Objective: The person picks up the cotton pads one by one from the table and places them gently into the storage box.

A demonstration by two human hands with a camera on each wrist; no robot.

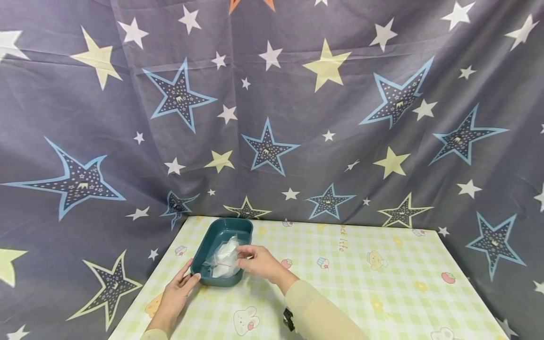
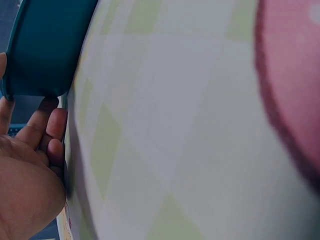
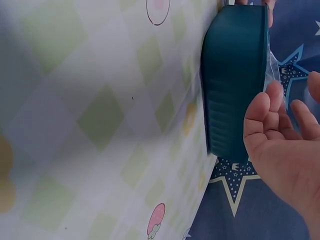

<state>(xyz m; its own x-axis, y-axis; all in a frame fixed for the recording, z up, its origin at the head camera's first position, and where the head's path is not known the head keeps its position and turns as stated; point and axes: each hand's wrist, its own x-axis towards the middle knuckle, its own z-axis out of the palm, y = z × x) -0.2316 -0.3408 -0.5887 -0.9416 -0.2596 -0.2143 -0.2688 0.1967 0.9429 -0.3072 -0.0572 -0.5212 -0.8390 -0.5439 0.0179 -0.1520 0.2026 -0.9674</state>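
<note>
A dark green rectangular plastic bin stands at the far left part of the table. Inside it lies a clear plastic bag with white contents, whose kind is unclear. My left hand holds the bin's near left corner, thumb on the front side and fingers along the left. In the left wrist view, fingertips touch the bin's end wall. Over the bin's right rim, my right hand has its fingers loosely bent beside the bag. The right wrist view shows its thumb apart from the fingers.
A checked tablecloth with cartoon prints covers the table. Behind and beside it hangs a grey curtain with stars. A small black object shows beside the right sleeve.
</note>
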